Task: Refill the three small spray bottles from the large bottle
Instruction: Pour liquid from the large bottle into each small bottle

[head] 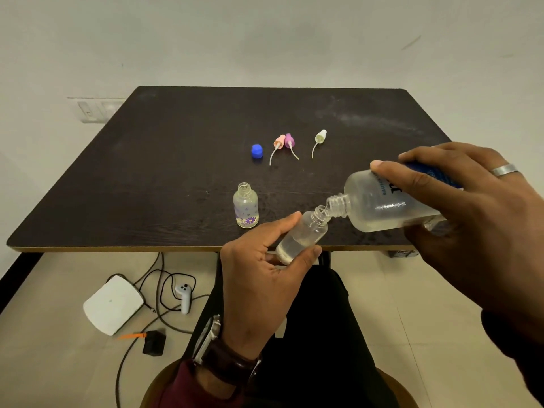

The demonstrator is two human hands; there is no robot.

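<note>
My right hand (468, 219) grips the large frosted bottle (379, 203), tipped on its side with its open neck against the mouth of a small clear bottle (301, 235). My left hand (262, 275) holds that small bottle tilted above the table's front edge; clear liquid lies in its lower part. A second small bottle (246, 205) with purple flowers stands upright and uncapped on the dark table (147, 172), liquid inside. A third small bottle is not visible. Further back lie a blue cap (257, 151) and three spray heads: orange (278, 142), purple (290, 141), white-yellow (320, 136).
On the floor under the table's left side are a white box (113, 304), black cables (164, 287), a white controller (184, 293) and a black plug (154, 343). My dark-clothed lap (318, 334) is below the hands. A wall stands behind the table.
</note>
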